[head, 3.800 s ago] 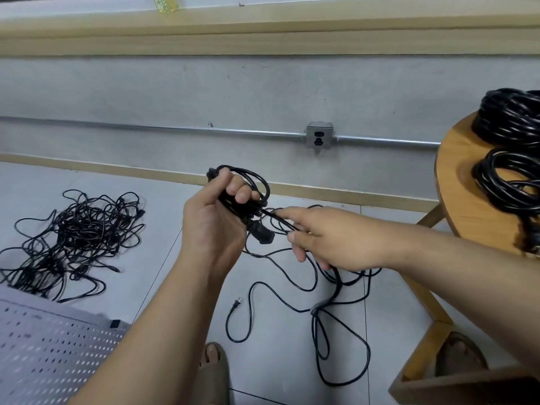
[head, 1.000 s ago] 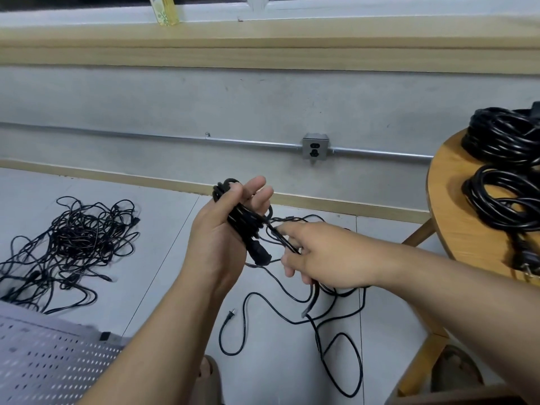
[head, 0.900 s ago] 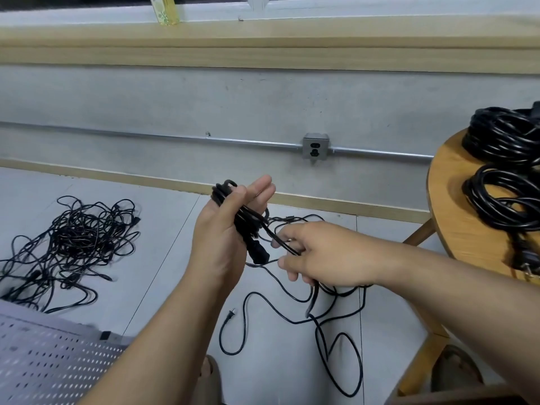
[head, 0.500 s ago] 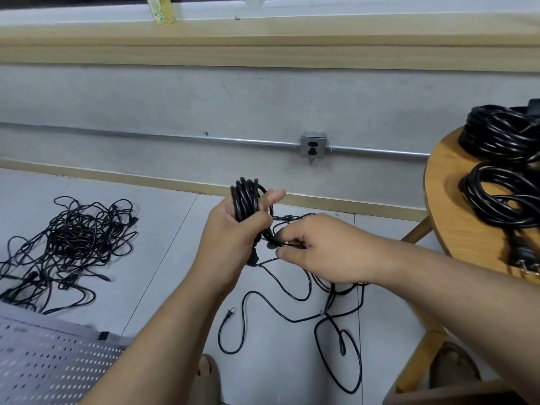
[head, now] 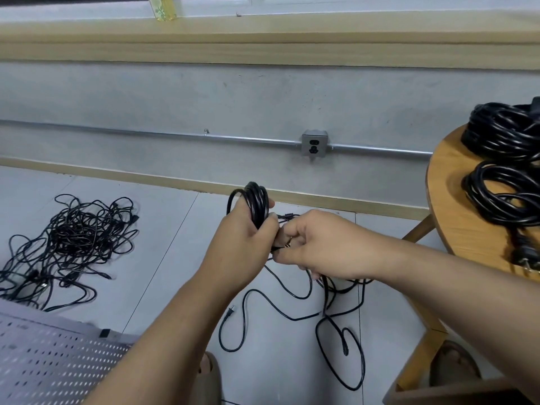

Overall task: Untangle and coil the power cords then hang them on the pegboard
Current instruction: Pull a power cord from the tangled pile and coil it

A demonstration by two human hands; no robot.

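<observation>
Coil sits gripped in the left hand; the right hand pinches the loose cord. If its near floor loops knot, pulling can drag turns off the coil.

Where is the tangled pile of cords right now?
In the head view, the tangled pile lies on the floor at far left, just beyond the pegboard.

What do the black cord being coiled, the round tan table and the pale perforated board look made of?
Black cord: likely rubber or PVC jacket, slightly glossy; it bends into tight loops.
Round tan table: wood or veneer, satin; grain lines show.
Pale perforated board: perhaps painted metal, matt; regular holes.
</observation>
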